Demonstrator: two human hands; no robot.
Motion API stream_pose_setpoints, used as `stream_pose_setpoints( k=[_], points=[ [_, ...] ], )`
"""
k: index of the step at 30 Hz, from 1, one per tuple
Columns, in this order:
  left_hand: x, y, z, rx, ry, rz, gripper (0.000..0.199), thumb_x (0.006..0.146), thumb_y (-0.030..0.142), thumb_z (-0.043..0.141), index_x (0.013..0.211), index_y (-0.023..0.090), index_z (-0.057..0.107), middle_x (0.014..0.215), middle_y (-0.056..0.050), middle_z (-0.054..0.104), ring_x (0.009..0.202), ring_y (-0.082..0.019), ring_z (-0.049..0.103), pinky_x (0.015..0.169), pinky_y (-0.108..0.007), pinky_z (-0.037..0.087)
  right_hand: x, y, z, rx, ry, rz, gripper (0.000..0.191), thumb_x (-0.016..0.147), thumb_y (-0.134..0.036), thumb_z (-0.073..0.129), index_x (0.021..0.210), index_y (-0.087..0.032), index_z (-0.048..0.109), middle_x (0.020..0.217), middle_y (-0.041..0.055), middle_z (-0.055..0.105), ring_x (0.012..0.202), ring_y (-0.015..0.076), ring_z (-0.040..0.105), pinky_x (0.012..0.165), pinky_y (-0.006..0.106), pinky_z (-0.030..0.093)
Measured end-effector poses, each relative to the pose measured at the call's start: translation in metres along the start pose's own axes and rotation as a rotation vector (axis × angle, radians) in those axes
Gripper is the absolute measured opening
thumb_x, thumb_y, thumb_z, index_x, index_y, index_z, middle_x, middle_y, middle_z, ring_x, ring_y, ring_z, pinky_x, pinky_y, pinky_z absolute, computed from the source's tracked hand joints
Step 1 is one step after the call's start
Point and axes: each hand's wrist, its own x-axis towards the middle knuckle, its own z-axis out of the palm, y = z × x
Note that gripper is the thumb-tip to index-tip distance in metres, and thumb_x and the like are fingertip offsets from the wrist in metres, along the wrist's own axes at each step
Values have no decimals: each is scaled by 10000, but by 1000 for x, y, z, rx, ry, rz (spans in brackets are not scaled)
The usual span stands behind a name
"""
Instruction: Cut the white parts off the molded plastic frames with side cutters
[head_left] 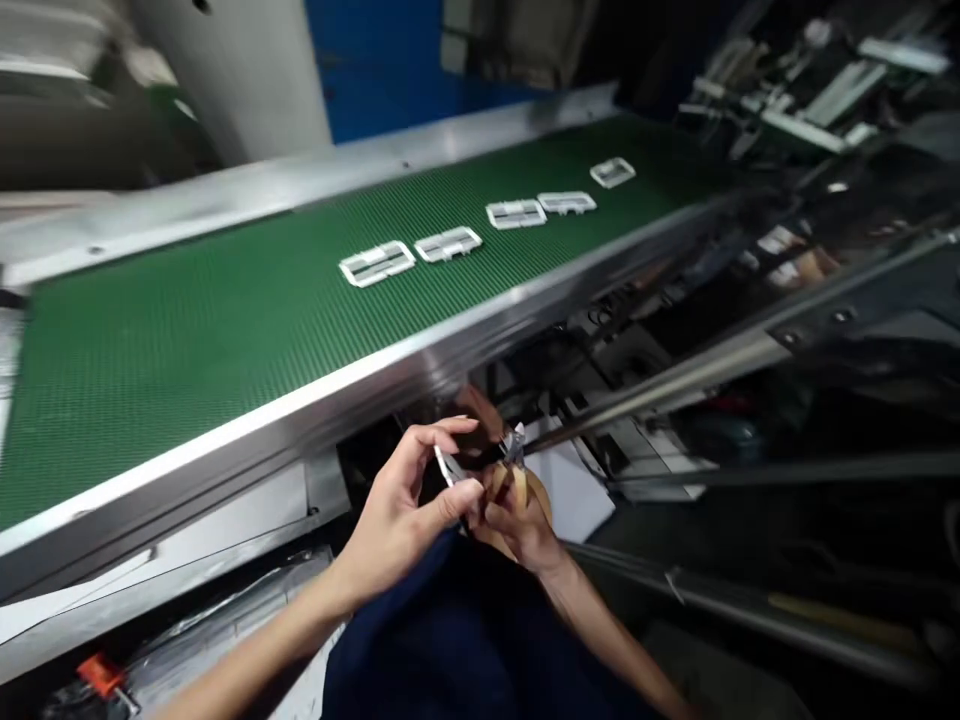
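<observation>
My left hand [412,500] pinches a small white plastic part [448,466] between thumb and fingers, just in front of the conveyor's near rail. Close beside it, my right hand [525,525] is closed around the yellow handles of a pair of cutting pliers [514,447], whose metal jaws point up and away from me. The two hands nearly meet, and part of the white piece is hidden by my left thumb. Beyond them on the green belt lie several flat white plastic frames, among them a near one [377,264] and a far one [613,172].
The green conveyor belt [187,330] runs across in front of me, edged by a metal rail [360,375]. At the right are dark metal bars [697,375] and a heap of pale parts [817,110]. An orange clamp-like piece [101,675] sits at the lower left.
</observation>
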Motion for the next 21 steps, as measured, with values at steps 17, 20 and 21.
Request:
stream_pose_setpoints(
  k=[17, 20, 21],
  points=[
    [-70, -74, 70, -159, -149, -426, 306, 783, 227, 677, 1038, 238, 508, 1222, -76, 552, 1086, -243, 555, 948, -391, 435, -104, 18, -37, -145, 31, 151, 386, 678, -380, 718, 942, -206, 496, 768, -18, 598, 663, 119, 576, 667, 259, 473],
    [-78, -74, 68, -214, -139, -449, 271, 812, 235, 640, 1047, 230, 504, 1262, -89, 521, 1109, -250, 543, 964, -412, 426, -114, 22, -35, -93, 22, 149, 388, 685, -370, 717, 959, -198, 503, 807, -2, 620, 694, 128, 593, 706, 275, 483],
    [-80, -74, 66, -197, -129, -447, 203, 830, 247, 617, 1010, 217, 528, 1261, -92, 521, 1113, -251, 539, 961, -407, 428, -117, 24, -34, -81, 20, 153, 386, 687, -367, 717, 964, -196, 510, 812, 0, 622, 696, 128, 595, 709, 275, 485]
  ],
)
